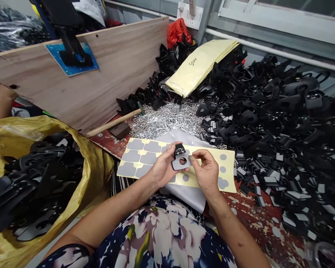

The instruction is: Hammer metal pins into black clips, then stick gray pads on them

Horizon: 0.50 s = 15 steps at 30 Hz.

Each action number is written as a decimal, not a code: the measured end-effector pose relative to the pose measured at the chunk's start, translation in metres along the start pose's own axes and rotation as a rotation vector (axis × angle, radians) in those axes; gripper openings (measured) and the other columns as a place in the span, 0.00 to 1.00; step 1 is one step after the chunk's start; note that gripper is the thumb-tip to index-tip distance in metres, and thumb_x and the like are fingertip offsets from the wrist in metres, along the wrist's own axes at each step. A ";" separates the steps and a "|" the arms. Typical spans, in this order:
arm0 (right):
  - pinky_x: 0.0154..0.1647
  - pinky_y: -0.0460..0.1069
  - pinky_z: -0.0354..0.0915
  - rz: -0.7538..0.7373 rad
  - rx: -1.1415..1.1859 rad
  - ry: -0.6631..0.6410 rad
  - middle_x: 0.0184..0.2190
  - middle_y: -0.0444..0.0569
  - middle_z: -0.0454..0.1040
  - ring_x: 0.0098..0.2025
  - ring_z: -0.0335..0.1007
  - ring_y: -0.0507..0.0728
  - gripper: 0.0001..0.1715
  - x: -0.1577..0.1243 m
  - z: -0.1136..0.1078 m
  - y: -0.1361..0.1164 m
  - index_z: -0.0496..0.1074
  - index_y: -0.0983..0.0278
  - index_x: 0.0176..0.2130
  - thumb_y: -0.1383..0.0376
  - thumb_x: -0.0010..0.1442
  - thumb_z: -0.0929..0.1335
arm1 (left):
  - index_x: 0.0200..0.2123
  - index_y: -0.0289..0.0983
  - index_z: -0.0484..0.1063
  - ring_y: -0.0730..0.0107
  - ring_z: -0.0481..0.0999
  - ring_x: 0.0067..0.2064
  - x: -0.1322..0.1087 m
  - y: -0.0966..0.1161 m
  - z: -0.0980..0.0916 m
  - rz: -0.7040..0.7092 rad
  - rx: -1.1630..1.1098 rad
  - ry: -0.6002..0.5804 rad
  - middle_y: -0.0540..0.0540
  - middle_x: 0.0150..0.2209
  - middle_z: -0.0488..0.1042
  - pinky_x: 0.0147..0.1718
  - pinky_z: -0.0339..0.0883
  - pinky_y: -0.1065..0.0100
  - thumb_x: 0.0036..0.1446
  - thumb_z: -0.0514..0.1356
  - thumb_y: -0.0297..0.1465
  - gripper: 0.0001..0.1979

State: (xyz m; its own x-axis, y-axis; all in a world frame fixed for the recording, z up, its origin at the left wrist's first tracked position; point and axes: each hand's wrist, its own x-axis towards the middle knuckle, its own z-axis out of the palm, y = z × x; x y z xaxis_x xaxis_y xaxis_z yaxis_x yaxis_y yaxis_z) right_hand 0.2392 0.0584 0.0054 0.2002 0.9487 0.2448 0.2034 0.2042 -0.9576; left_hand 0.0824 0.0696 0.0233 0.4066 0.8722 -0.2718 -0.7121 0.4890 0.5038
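Note:
My left hand (162, 168) holds a small part (178, 163) with a grey face, a round hole and a black hinged top. At the part's right edge, the thumb and fingers of my right hand (205, 169) are pinched together; what lies between them is too small to name. Beneath both hands a yellow backing sheet (229, 178) carries grey rounded stickers on its left and grey round dots on its right. Silvery-grey material (194, 197) lies under the sheet.
A pile of metal pins (167, 119) lies beyond the sheet, beside a hammer (114, 122) and a dark block (119, 131). Black parts (268, 111) heap at right. A yellow sack (96, 171) of black parts stands left. Behind is a wooden board (123, 63); another person's arm (1, 102) shows far left.

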 end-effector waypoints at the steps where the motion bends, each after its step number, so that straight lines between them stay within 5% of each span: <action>1: 0.47 0.54 0.69 -0.005 0.002 0.000 0.35 0.46 0.75 0.40 0.71 0.57 0.05 0.000 0.001 0.000 0.74 0.60 0.38 0.65 0.59 0.72 | 0.53 0.44 0.70 0.66 0.72 0.36 0.000 0.000 0.000 0.002 -0.005 0.002 0.46 0.41 0.72 0.37 0.78 0.57 0.61 0.66 0.43 0.20; 10: 0.45 0.53 0.69 -0.068 -0.091 -0.018 0.35 0.46 0.75 0.40 0.71 0.57 0.02 -0.003 0.004 0.000 0.74 0.60 0.37 0.66 0.61 0.71 | 0.51 0.44 0.71 0.67 0.71 0.35 -0.005 0.002 -0.001 0.006 -0.008 0.022 0.46 0.41 0.72 0.36 0.77 0.59 0.59 0.67 0.41 0.19; 15: 0.44 0.53 0.69 -0.193 -0.196 -0.046 0.34 0.46 0.74 0.39 0.71 0.57 0.04 -0.005 0.005 -0.009 0.72 0.59 0.37 0.69 0.63 0.68 | 0.54 0.46 0.67 0.66 0.72 0.38 -0.007 -0.002 0.000 0.035 0.089 0.025 0.47 0.43 0.72 0.38 0.75 0.61 0.54 0.70 0.31 0.26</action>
State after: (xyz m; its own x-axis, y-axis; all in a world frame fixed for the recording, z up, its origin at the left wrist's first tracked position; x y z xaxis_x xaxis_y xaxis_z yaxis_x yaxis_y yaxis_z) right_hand 0.2321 0.0532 0.0118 0.0972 0.9075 0.4086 0.4157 0.3360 -0.8452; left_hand 0.0811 0.0627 0.0246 0.3668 0.8895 -0.2724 -0.6719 0.4559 0.5837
